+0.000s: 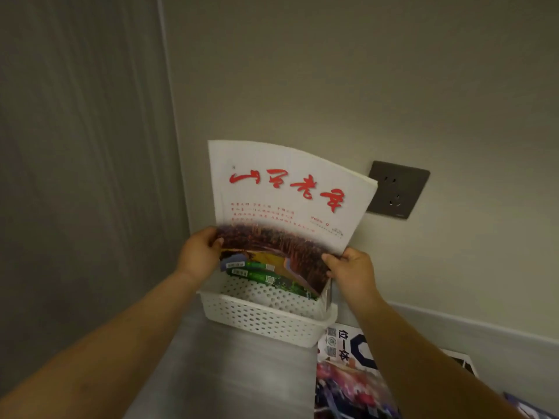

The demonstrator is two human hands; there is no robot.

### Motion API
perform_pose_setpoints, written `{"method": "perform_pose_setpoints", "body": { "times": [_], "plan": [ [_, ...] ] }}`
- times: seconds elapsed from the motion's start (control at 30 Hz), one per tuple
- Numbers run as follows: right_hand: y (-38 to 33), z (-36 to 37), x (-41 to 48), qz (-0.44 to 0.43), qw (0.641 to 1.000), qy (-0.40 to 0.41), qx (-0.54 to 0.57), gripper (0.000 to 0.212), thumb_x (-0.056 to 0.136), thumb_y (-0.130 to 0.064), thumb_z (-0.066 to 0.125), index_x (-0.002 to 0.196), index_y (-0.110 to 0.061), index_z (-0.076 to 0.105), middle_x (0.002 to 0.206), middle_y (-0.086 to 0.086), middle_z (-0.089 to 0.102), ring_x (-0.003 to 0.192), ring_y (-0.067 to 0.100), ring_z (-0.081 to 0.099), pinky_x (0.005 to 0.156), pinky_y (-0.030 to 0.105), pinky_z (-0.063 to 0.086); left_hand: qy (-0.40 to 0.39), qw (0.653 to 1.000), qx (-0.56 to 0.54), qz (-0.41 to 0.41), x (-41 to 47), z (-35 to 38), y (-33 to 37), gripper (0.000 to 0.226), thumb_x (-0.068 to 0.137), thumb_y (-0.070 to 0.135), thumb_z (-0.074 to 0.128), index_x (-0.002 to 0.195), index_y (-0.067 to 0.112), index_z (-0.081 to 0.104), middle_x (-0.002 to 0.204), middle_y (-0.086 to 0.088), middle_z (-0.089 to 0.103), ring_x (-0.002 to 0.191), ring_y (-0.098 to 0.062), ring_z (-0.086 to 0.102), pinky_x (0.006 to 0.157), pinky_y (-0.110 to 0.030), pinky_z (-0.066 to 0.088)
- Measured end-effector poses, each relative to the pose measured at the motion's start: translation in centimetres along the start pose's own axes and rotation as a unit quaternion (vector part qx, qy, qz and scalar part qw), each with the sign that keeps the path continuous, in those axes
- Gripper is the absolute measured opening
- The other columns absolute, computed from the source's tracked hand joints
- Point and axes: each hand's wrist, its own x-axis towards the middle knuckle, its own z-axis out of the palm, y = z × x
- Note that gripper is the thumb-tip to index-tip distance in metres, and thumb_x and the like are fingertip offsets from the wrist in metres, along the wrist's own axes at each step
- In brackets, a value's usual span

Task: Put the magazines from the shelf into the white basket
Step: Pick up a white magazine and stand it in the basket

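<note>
**Left hand** (199, 252): curled round the lower left edge of the white magazine (281, 201). The thumb lies on the front cover; the fingers are hidden behind it.

**Right hand** (354, 273): curled, pinching the lower right corner of the same magazine, thumb on the cover face. The other fingers are out of sight behind the pages.

**White magazine**: held upright between the two hands, above and partly inside the white basket (260, 319). Its bottom end dips below the basket's rim at the right end. Soft paper cover bowed into a shallow curve. The upper part is white with large red brush lettering and the lower part carries a dark reddish-brown picture.

**White basket**: rectangular plastic, walls pierced with rows of small round holes, rolled rim. It stands on the grey shelf top (227, 373) in the far corner, just below the hands.

**Green-covered magazines** (266, 276): glossy, lying slanted inside the basket, behind the held magazine's lower edge.

**Loose magazine** (348, 373): glossy, multicoloured cover, lying flat on the shelf top. It is near and to the right of the basket, partly under the right forearm.

**Wall socket** (397, 189): dark grey square plate, on the beige wall to the right of the held magazine.
</note>
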Motion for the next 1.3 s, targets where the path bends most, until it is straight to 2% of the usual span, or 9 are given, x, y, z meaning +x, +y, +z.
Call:
{"method": "perform_pose_setpoints", "body": {
  "times": [0.1,0.27,0.4,0.53,0.77,0.97,1.1,1.2,1.3],
  "plan": [
    [1.6,0.3,0.8,0.017,1.000,-0.006,-0.021,0.019,0.083,-0.002,0.057,0.100,0.002,0.064,0.100,0.015,0.067,0.083,0.023,0.058,0.078,0.037,0.051,-0.012,1.000,-0.015,-0.022,0.5,1.4,-0.6,0.030,0.089,-0.002,0.043,0.116,-0.003,0.055,0.119,-0.025,0.060,0.106,-0.033,0.055,0.075,-0.020,0.035],
    [2.6,0.8,1.8,0.017,0.998,0.002,-0.062,0.021,0.085,-0.004,0.053,0.103,0.000,0.062,0.106,0.019,0.067,0.083,0.024,0.057,0.074,0.033,0.047,-0.019,0.997,-0.029,-0.061,1.5,3.2,-1.3,0.030,0.089,-0.002,0.043,0.117,-0.002,0.055,0.120,-0.023,0.059,0.109,-0.036,0.054,0.086,-0.030,0.039],
    [2.4,1.1,2.2,-0.007,0.996,0.030,-0.088,0.026,0.087,-0.006,0.049,0.113,-0.006,0.054,0.116,0.016,0.062,0.093,0.023,0.056,0.078,0.031,0.045,0.010,0.998,-0.008,-0.062,2.2,3.8,-1.4,0.033,0.090,0.002,0.041,0.122,0.004,0.050,0.120,-0.020,0.059,0.106,-0.034,0.054,0.082,-0.032,0.040],
    [1.9,1.3,2.4,-0.032,0.994,0.068,-0.074,0.047,0.088,-0.004,0.049,0.132,-0.013,0.036,0.139,0.011,0.037,0.124,0.026,0.043,0.101,0.038,0.039,0.017,0.998,-0.047,-0.044,2.8,4.4,-0.6,0.055,0.089,-0.002,0.039,0.140,0.011,0.022,0.144,-0.015,0.035,0.129,-0.032,0.038,0.109,-0.043,0.032],
    [1.7,2.7,2.4,-0.041,0.998,-0.030,-0.047,0.067,0.083,0.010,0.042,0.140,-0.017,0.020,0.143,0.011,0.034,0.131,0.028,0.036,0.106,0.051,0.037,-0.051,0.997,-0.051,-0.032,3.5,4.9,-0.2,0.048,0.089,-0.004,0.032,0.134,0.013,0.031,0.138,-0.013,0.044,0.128,-0.032,0.039,0.108,-0.044,0.031],
    [1.9,1.5,2.2,-0.007,0.999,-0.010,-0.051,0.067,0.086,0.005,0.043,0.142,-0.019,0.015,0.148,0.011,0.025,0.134,0.027,0.030,0.105,0.040,0.034,-0.090,0.995,-0.021,-0.034,3.5,4.1,-0.4,0.045,0.090,0.000,0.037,0.132,0.013,0.032,0.138,-0.014,0.045,0.126,-0.032,0.041,0.103,-0.042,0.036],
    [2.1,-0.3,1.1,-0.007,0.998,-0.002,-0.067,0.065,0.088,0.000,0.046,0.142,-0.017,0.014,0.152,0.009,0.020,0.138,0.026,0.024,0.108,0.041,0.031,-0.065,0.997,0.022,-0.040,1.8,3.1,-1.1,0.063,0.089,0.003,0.044,0.142,0.012,0.011,0.150,-0.012,0.026,0.133,-0.031,0.033,0.110,-0.041,0.030],
    [2.4,-2.8,-1.1,-0.027,0.993,0.009,-0.113,0.063,0.087,-0.001,0.047,0.142,-0.015,0.018,0.151,0.009,0.022,0.138,0.025,0.024,0.112,0.039,0.025,-0.039,0.999,0.020,0.009,-1.7,2.1,-1.3,0.059,0.087,-0.001,0.044,0.140,0.009,0.021,0.149,-0.013,0.028,0.133,-0.029,0.035,0.112,-0.040,0.028],
    [3.9,-6.0,-4.8,-0.029,0.987,0.005,-0.161,0.059,0.087,-0.002,0.047,0.140,-0.012,0.022,0.150,0.009,0.025,0.137,0.025,0.025,0.112,0.034,0.021,-0.020,0.995,0.054,0.078,-6.7,1.4,-1.4,0.051,0.083,-0.004,0.050,0.132,0.004,0.038,0.142,-0.018,0.039,0.130,-0.030,0.038,0.107,-0.028,0.027]
  ]
}}
